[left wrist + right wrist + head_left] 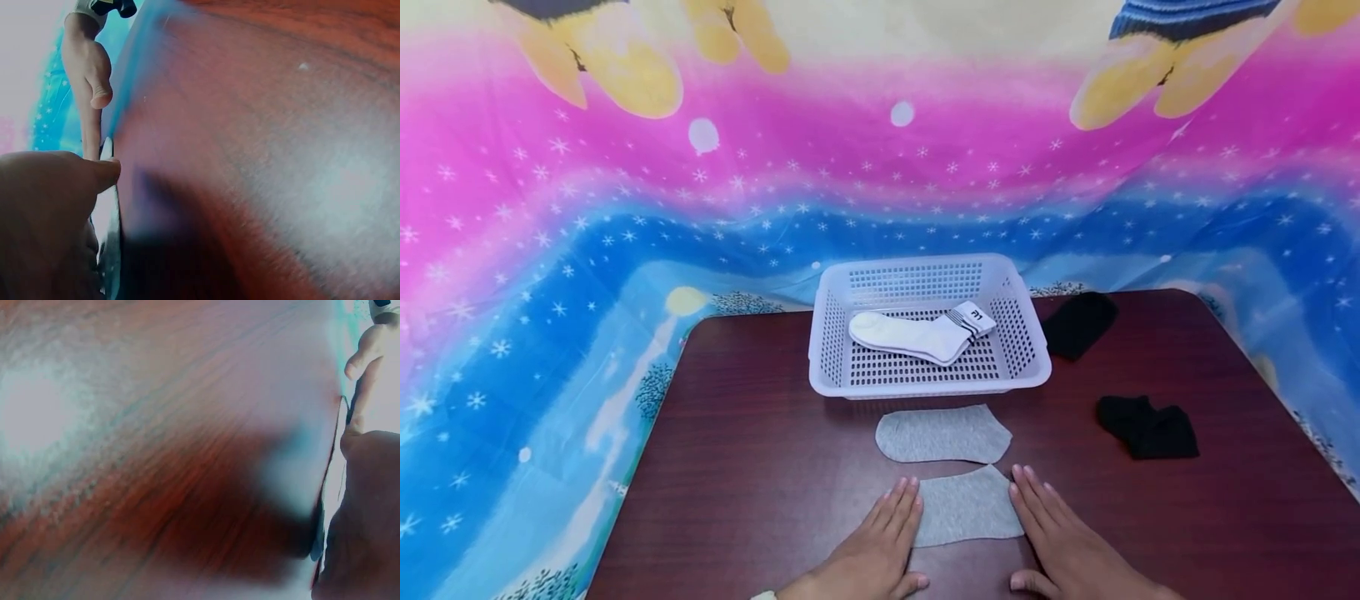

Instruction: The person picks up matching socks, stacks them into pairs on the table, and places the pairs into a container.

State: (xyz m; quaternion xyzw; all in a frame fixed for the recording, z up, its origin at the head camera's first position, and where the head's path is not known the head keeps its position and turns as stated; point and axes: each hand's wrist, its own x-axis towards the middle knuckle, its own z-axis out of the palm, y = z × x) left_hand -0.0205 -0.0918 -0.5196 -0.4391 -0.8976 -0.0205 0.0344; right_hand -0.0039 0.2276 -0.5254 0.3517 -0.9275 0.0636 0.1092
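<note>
Left hand (874, 542) and right hand (1071, 542) apart, fingers straight, thumbs spread, touching opposite ends of flat grey fabric sock (968, 506) on dark red-brown table (737, 433). Wrist views mostly table; head view adds white perforated plastic basket (925, 391), white black-striped socks (910, 335) inside.

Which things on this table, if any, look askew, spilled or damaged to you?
The nearer black sock, to the right and in front of the basket, looks odd: it seems bent or bunched, while the nearer grey sock and the farther grey sock lie flat. I see nothing spilled or damaged.
</note>
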